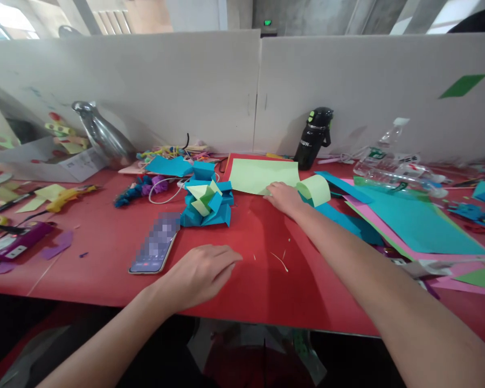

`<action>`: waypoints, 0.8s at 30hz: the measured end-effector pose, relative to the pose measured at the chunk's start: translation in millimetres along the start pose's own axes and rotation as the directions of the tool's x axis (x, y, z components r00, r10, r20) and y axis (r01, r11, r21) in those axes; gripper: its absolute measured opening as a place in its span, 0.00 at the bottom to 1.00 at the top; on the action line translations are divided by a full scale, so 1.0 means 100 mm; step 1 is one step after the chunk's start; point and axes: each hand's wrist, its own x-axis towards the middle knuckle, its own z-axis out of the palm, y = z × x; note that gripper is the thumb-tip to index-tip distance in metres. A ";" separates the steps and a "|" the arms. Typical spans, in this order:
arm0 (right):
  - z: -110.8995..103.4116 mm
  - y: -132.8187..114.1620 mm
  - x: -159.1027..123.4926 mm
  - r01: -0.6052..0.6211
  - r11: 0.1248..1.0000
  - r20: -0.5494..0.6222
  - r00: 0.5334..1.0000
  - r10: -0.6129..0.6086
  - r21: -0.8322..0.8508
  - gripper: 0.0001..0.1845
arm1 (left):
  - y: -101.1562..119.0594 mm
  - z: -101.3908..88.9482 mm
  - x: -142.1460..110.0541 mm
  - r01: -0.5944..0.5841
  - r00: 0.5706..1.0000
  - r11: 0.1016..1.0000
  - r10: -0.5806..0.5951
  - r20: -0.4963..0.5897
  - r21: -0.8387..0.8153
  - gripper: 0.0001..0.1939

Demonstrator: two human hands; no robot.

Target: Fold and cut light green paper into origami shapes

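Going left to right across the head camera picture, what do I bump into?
Purple gadget, silver flask, folded blue paper model, black bottle, tall clear bottle, green patch on the wall.

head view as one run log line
left hand: near lit smartphone, palm hidden | right hand: at near edge of pale green paper sheet | blue-and-green folded paper model: on red tabletop

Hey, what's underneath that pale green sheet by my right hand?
A red sheet shows beyond the far and left edges of the green sheet. Anything else beneath it is covered.
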 end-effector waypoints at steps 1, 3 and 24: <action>-0.02 0.01 0.02 0.014 0.999 0.014 1.000 -0.013 -0.033 0.12 | -0.03 0.02 0.00 -0.005 1.000 1.000 0.005 0.000 -0.006 0.15; -0.06 0.04 0.06 0.042 0.995 0.034 0.999 -0.039 -0.092 0.14 | -0.06 0.07 0.00 -0.035 0.999 0.999 0.035 0.005 -0.023 0.16; -0.01 -0.07 0.35 0.226 0.946 0.138 0.971 -0.197 -0.234 0.18 | 0.03 0.04 -0.08 -0.061 0.996 0.998 0.063 0.061 -0.030 0.17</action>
